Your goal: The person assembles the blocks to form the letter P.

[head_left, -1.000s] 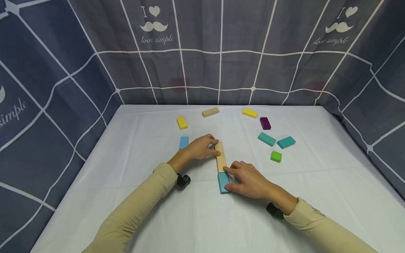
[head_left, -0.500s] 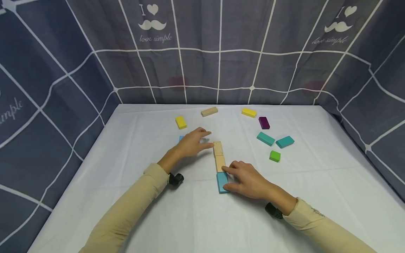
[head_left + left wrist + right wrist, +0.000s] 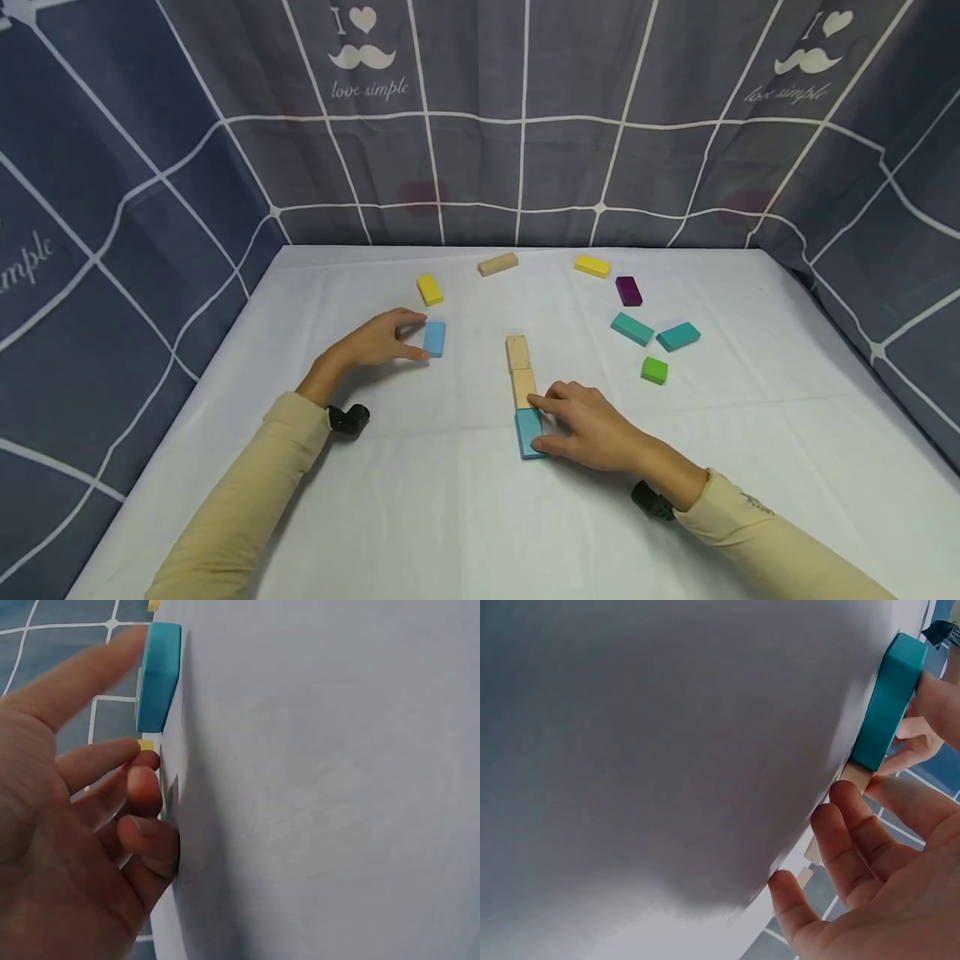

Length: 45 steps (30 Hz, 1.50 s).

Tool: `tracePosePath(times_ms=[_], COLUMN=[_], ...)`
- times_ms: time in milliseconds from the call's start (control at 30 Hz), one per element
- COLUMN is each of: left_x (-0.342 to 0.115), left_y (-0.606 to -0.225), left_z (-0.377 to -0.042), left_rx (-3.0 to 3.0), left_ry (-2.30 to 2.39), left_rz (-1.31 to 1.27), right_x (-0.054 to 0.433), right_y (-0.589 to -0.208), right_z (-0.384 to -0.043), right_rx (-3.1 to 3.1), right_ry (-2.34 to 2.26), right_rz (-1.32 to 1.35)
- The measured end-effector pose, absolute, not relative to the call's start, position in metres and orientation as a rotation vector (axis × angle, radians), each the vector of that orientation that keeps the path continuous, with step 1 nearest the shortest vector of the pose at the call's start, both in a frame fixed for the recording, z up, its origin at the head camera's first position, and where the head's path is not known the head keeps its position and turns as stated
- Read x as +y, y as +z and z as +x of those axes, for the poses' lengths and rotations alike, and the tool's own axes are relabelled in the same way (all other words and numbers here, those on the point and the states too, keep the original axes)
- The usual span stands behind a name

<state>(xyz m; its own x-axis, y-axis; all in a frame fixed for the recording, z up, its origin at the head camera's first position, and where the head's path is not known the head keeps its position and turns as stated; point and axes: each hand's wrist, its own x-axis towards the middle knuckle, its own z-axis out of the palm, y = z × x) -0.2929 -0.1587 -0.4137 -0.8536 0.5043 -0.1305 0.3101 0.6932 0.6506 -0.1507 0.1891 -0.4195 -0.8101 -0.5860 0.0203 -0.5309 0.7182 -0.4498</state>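
Observation:
In the head view my left hand (image 3: pixel 384 337) is around the left side of a light blue block (image 3: pixel 434 340), thumb and forefinger spread at its two ends. The left wrist view shows the thumb at the edge of this blue block (image 3: pixel 159 679), the other fingers curving apart from it. A straight row holds two plain wooden blocks (image 3: pixel 518 352) and a blue block (image 3: pixel 528 433) at the near end. My right hand (image 3: pixel 588 427) rests beside the row. Its thumb touches the blue block (image 3: pixel 891 701) and its forefinger reaches the neighbouring wooden block (image 3: pixel 856 776).
Farther back lie two yellow blocks (image 3: pixel 430 290), a wooden block (image 3: pixel 498 265) and a purple block (image 3: pixel 628 292). To the right are two teal blocks (image 3: pixel 632 329) and a green block (image 3: pixel 654 371). A grey checked curtain (image 3: pixel 480 167) surrounds the white-covered table (image 3: pixel 450 517).
My left hand has let go of the far wooden block in the row and moved left to the light blue block. My right hand has stayed by the row.

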Motion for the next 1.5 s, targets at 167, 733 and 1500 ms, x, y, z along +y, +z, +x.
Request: tracePosePath(times_ms=[167,733,1500], left_x=[-0.155,-0.085,-0.031], left_y=[-0.415,-0.418,-0.424], left_z=[-0.294,-0.308,-0.319], left_rx=[2.646,2.738,2.673], left_ry=[0.856,0.971,0.981], left_rz=[0.728,0.627,0.670], right_x=[0.189,0.190,0.188], right_y=[-0.419,-0.421,-0.419], right_z=[-0.151,-0.150,-0.150], right_rx=[2.801,2.782,2.795], right_ry=[-0.685,-0.690,-0.667], right_rz=[-0.912,-0.880,-0.901])
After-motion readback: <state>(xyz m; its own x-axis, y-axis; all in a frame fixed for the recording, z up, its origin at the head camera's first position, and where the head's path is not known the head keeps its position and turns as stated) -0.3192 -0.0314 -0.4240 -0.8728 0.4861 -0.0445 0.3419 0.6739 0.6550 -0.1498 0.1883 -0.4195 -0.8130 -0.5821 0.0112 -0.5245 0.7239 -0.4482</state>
